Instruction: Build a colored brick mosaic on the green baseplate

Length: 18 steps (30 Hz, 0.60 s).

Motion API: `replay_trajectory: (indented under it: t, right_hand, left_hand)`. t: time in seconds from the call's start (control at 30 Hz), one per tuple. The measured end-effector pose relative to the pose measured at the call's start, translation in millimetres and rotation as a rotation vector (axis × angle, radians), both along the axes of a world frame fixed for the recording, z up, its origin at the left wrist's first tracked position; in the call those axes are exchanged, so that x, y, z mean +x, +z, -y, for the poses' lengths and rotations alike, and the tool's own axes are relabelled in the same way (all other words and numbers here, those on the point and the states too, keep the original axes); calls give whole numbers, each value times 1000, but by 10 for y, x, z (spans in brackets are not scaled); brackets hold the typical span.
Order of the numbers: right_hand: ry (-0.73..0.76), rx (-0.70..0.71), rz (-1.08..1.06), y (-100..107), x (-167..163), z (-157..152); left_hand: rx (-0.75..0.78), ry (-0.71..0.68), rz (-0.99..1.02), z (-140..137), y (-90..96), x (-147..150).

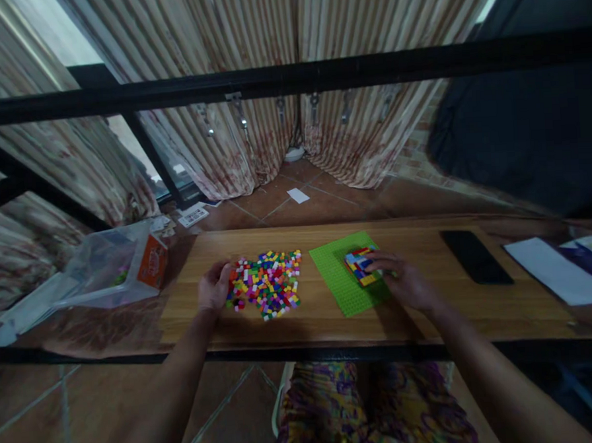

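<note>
Currently, the left hand (213, 290) is resting, fingers curled, against the loose bricks (269, 279) toward the left edge of the worktop (423, 236); whether it is pinching any I cannot tell. Between the far and near edges, the right hand (403, 279) is resting its fingers on a brick block (360, 266) sitting on a green baseplate (346, 291), its grip too hidden to tell
</note>
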State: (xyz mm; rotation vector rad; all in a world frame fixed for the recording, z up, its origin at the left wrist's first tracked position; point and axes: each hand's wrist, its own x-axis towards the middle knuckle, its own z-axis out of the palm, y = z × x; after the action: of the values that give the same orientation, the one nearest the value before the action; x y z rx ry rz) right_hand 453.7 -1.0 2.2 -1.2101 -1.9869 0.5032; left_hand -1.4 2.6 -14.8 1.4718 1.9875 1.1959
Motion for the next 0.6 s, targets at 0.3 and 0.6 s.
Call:
replay_trajectory:
  t: [0.3, 0.6]
  right_hand:
    - [-375, -43, 89, -128, -288, -143]
    - [102, -90, 272, 20, -97, -444]
  left_hand:
    - [33, -3, 31, 28, 2, 31]
    - [47, -11, 45, 22, -36, 26]
